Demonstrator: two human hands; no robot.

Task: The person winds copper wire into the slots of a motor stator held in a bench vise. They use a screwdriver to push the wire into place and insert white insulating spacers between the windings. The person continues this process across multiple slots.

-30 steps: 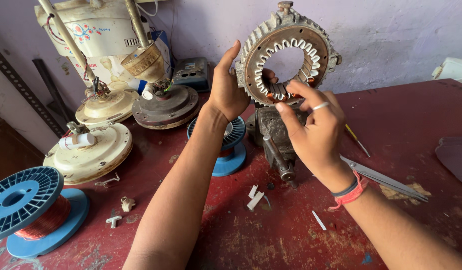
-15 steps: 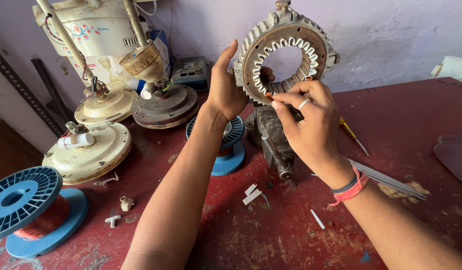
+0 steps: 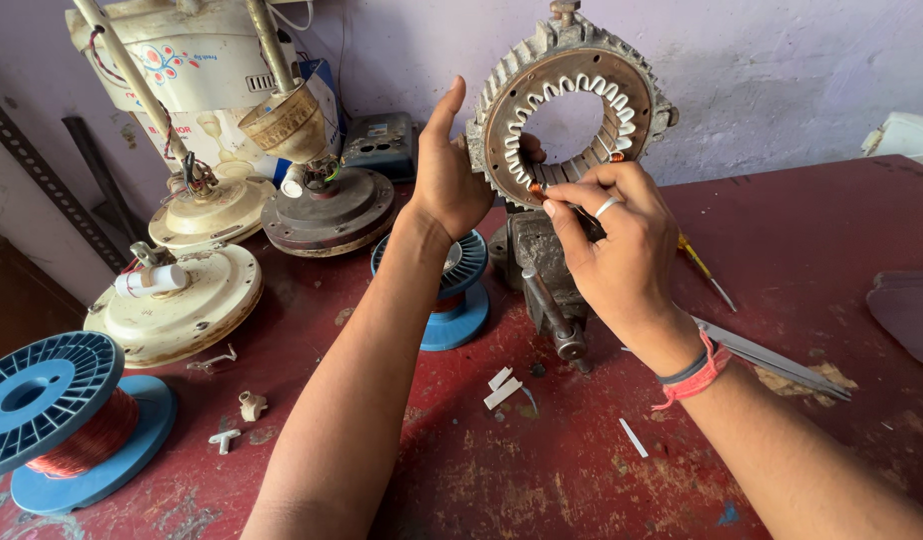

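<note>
Seeing my right hand [image 3: 622,245] drop from the stator [image 3: 570,110] bore to its lower slots, pinching copper wire there. Left hand [image 3: 452,175] steadies the rim. Stator sits upright in the vise [image 3: 542,275] on the worktop [image 3: 582,470].

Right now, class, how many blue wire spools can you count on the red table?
2. One spool of copper wire lies at the near left corner; the other spool sits mid-table, partly hidden behind the left forearm. More may be hidden.
</note>
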